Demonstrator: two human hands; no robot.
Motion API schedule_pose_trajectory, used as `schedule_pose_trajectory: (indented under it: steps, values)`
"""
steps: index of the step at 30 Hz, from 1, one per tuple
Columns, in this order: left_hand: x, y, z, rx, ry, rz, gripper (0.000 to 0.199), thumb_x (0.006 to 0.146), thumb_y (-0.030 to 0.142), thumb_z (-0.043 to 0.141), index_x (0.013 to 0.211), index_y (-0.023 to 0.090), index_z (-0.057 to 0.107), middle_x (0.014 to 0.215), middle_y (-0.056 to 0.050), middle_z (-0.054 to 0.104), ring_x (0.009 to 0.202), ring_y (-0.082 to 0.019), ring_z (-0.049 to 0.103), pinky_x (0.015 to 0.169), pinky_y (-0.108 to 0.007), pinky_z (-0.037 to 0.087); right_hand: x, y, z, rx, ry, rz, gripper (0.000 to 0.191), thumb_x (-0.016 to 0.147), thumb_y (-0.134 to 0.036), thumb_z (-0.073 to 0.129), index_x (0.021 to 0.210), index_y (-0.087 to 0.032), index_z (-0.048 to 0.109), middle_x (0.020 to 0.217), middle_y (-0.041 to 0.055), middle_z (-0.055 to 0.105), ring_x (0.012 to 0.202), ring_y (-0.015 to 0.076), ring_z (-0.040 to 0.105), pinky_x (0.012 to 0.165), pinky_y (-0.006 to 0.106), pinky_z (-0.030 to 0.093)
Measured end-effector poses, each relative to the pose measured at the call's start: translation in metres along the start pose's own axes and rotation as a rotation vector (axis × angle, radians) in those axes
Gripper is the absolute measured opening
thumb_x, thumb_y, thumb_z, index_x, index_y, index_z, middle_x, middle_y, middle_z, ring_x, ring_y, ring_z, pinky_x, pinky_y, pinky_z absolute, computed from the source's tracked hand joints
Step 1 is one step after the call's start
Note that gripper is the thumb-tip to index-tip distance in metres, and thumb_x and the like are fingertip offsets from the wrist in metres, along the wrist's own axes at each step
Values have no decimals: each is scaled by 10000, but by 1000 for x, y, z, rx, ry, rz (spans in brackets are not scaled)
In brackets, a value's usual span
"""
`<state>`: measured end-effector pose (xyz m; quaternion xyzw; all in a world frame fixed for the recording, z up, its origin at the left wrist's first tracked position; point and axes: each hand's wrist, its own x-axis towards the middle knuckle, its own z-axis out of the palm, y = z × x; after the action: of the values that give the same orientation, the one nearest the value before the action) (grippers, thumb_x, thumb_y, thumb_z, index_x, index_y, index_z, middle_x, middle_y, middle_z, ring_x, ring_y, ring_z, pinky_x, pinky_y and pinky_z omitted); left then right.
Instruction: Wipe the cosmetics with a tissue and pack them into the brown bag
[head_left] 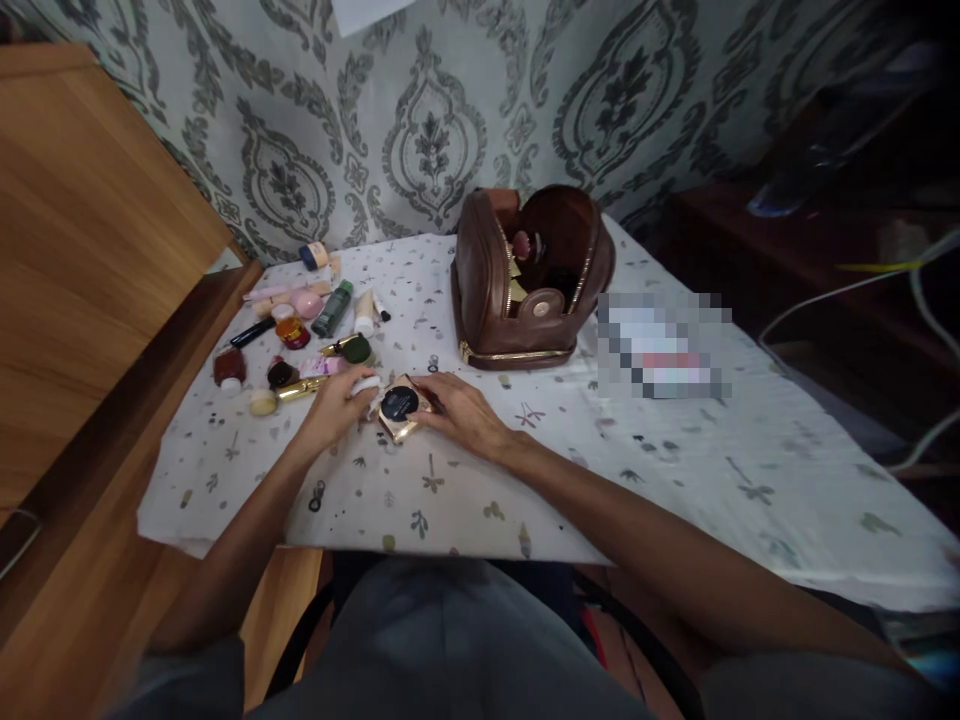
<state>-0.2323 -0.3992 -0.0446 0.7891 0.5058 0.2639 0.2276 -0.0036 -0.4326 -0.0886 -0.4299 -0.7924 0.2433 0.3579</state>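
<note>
Near the table's front, my right hand (pixel 463 412) holds a square gold compact (pixel 406 422) with a round black label (pixel 399 403) on top. The fingers and thumb are closed on its right side. Just left of the compact, my left hand (pixel 334 408) pinches a small white item (pixel 366 385). Behind and left of my left hand lie a gold tube (pixel 301 388), a dark green round item (pixel 357 349) and a pink tube (pixel 322 367). An open brown leather bag (pixel 480 290) stands behind my right hand, with several items inside.
Several cosmetics lie at the back left, among them a green bottle (pixel 332 308), an orange jar (pixel 292 333) and a dark red bottle (pixel 229 368). A blurred-out flat object (pixel 664 345) lies right of the bag. A wooden panel (pixel 97 250) borders the table's left.
</note>
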Motion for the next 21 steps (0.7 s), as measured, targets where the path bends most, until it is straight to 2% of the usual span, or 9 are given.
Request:
schedule_pose_trajectory:
  steps: [5, 11, 16, 21]
  values:
    - [30, 3, 7, -24, -96, 52, 233, 787, 355, 556, 896, 177, 660, 837, -26, 695, 784, -202, 600, 715, -294, 450, -2, 3, 3, 46, 8, 64, 718, 856, -383, 732, 1471, -195, 411, 1117, 110, 683, 989, 242, 651, 914, 412, 524]
    - [52, 18, 20, 58, -135, 93, 220, 770, 290, 537, 904, 176, 669, 792, -9, 673, 733, -192, 580, 720, -302, 447, -1, 0, 2, 55, 4, 58, 810, 850, -364, 737, 1520, -201, 312, 1102, 102, 683, 997, 243, 657, 919, 417, 528]
    - [49, 28, 21, 58, -163, 190, 206, 792, 236, 523, 926, 187, 672, 909, -27, 716, 874, -214, 637, 834, -319, 469, -1, 1, 3, 54, 8, 65, 830, 852, -362, 736, 1525, -187, 284, 1098, 109, 685, 990, 250, 660, 895, 415, 532]
    - [33, 26, 8, 7, -215, 257, 197, 840, 229, 516, 952, 187, 673, 980, -48, 724, 947, -224, 658, 878, -329, 480, -2, 2, 4, 37, 16, 76, 838, 849, -391, 735, 1528, -207, 281, 1095, 101, 684, 992, 261, 664, 898, 426, 535]
